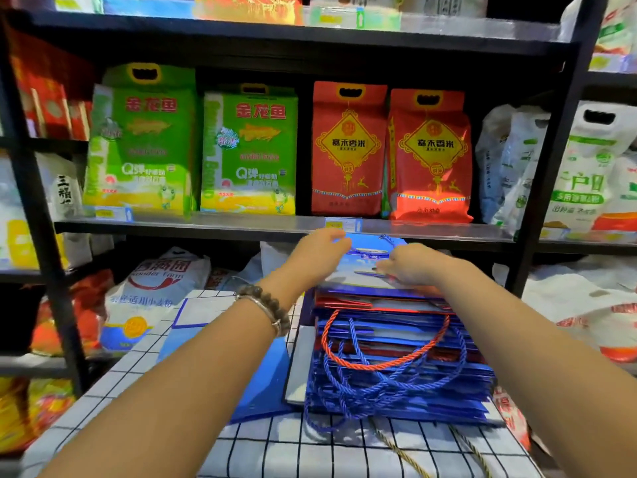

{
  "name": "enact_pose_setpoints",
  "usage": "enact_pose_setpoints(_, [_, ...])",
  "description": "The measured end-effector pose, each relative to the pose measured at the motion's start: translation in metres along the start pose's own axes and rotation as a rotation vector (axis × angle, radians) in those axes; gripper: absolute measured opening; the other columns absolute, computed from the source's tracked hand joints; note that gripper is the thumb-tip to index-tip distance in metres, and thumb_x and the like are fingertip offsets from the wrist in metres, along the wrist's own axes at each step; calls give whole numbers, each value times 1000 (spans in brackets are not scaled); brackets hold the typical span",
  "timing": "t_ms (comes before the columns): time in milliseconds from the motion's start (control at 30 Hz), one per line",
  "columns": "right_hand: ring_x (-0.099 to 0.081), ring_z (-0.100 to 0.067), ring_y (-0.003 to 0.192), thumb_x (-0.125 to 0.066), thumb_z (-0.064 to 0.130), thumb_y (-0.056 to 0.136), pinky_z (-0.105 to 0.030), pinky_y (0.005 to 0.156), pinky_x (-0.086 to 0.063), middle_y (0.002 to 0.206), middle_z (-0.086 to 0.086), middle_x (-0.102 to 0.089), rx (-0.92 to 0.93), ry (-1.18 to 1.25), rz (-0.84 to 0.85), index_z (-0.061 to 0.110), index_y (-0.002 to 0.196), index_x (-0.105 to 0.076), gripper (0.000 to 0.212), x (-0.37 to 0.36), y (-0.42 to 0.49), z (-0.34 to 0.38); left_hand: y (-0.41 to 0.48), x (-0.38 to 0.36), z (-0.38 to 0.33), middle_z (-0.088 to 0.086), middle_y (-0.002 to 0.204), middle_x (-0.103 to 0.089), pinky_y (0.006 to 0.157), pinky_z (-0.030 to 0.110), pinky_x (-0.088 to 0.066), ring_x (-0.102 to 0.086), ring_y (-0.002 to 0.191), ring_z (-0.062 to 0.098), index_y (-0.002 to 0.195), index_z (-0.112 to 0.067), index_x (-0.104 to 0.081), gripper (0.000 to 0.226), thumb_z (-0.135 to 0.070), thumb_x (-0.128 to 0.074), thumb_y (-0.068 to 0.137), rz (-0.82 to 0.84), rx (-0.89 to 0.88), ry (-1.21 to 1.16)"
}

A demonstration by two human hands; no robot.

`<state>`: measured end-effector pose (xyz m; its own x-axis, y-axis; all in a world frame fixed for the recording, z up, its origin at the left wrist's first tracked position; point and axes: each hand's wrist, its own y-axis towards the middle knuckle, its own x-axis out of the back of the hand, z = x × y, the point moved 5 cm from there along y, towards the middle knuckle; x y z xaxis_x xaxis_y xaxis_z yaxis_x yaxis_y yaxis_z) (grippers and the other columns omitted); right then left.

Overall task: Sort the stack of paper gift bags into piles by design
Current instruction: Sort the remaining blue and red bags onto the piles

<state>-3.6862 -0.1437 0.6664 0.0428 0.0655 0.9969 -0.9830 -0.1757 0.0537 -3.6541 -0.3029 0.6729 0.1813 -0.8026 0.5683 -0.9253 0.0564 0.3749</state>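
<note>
Gripping the left edge of the top bag [362,262] with the curled left hand [320,253], right over the stack [396,357] on the tabletop [310,450]. Touching the same bag with the right hand [412,267], fingers bent; cannot tell whether pinching.

A stack of gift bags [396,357] sits on a table [310,450], toward its right side. The top bag [365,267] lies on the stack; the left hand [317,257] holds its far left edge and the right hand [410,267] lies on its right part. Cord handles [379,384] hang down the stack's near face to the table. Just left of the stack a loose bag [262,381] lies flat on the table, and farther left and back lies another flat bag [203,312]. Behind the stack stands a shelf unit [275,226]. On its board, above the stack's far end, rice bags [348,150] stand side by side. Under that board, behind and left of the stack, lie sacks [155,291]
</note>
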Motion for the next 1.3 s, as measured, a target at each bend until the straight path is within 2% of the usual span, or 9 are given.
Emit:
enact_pose_setpoints(67, [-51, -25, 83, -40, 38, 97, -34, 81, -46, 107, -17, -63, 8, 27, -68, 4, 101, -62, 40, 17, -3, 10, -14, 20, 12, 5, 132, -54, 101, 30, -38, -49, 123, 21, 130, -9, -52, 36, -21, -47, 96, -32, 26, -77])
enact_pose_setpoints(333, [-55, -31, 92, -46, 28, 93, -39, 77, -48, 94, -10, -64, 438, 302, -381, 12, 85, -64, 26, 20, -80, 142, -115, 36, 161, 0, 137, -50, 98, 33, -42, -52, 118, 20, 134, -23, -45, 52, -42, -51, 86, 105, 404, 262])
enact_pose_setpoints(433, [-53, -27, 109, -44, 29, 96, -37, 86, -46, 118, -8, -61, 539, 320, -290, 14, 115, -61, 29, -20, -99, 190, -143, 36, 194, 3, 150, -29, 111, 45, -23, -27, 138, 24, 143, -27, -32, 52, -48, -37, 95, 146, 413, 681])
enact_pose_setpoints(533, [-50, -28, 117, -43, 25, 97, -37, 90, -44, 130, -9, -54, 504, 281, -93, 15, 129, -51, 35, -78, -93, 214, -162, 28, 205, -2, 158, -7, 113, 51, -11, -5, 145, 21, 147, -31, -19, 52, -49, -25, 98, 210, 407, 769])
enact_pose_setpoints(700, [-51, -29, 111, -38, 35, 97, -34, 80, -40, 112, -9, -55, 413, 218, 131, 12, 104, -55, 29, -152, -93, 215, -172, 32, 207, 0, 159, 0, 115, 48, -6, 0, 146, 20, 149, -29, -14, 52, -39, -26, 99, 228, 397, 804])
enact_pose_setpoints(933, [-16, -21, 143, -32, 54, 95, -39, 111, -25, 157, -5, -11, 578, 49, 307, 21, 148, -23, 63, -169, -120, 217, -200, 57, 200, -5, 157, -14, 116, 37, -7, -10, 145, 13, 145, -31, -29, 45, -38, -30, 100, 174, 393, 647])
enact_pose_setpoints(1100, [-7, -14, 144, 21, 75, 37, -32, 115, -14, 158, 1, -2, 600, 46, 242, 26, 149, -16, 128, -180, -140, 219, -236, 72, 178, -22, 116, -54, 92, 17, -38, -50, 111, 3, 120, -34, -56, 26, -33, -48, 95, -93, 334, 338])
enact_pose_setpoints(1200, [-14, -14, 143, 18, 72, 42, -30, 111, -20, 157, 3, -11, 568, 117, 211, 26, 145, -27, 121, -181, -142, 220, -259, 88, 169, -20, 98, -61, 78, 19, -44, -61, 93, 4, 98, -32, -67, 14, -36, -57, 89, -215, 197, 554])
enact_pose_setpoints(1300, [-23, -14, 138, 13, 80, 54, -30, 105, -27, 153, 2, -21, 573, 153, 162, 25, 135, -37, 110, -181, -145, 220, -277, 98, 168, -12, 74, -66, 49, 25, -50, -65, 61, 10, 72, -28, -73, 25, -46, -78, 56, -251, 144, 807])
